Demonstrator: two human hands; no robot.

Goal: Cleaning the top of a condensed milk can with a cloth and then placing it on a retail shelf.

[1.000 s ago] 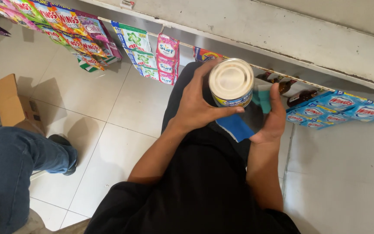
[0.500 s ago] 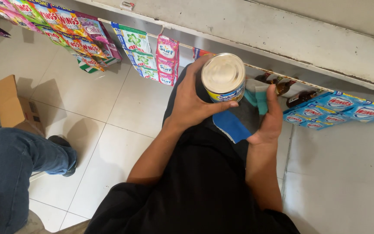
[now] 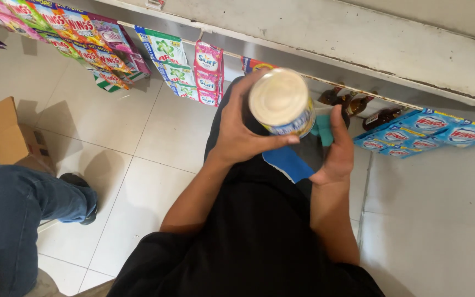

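the left hand (image 3: 237, 132) wraps its fingers round a round tin with a cream lid (image 3: 281, 102), holding it upright at chest height while the right hand (image 3: 336, 148) grips a blue cloth (image 3: 288, 163) against its side.

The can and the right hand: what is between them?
In the head view, a blue cloth lies between the can, held in the left hand, and the right hand, which holds the cloth, a teal part by its fingers.
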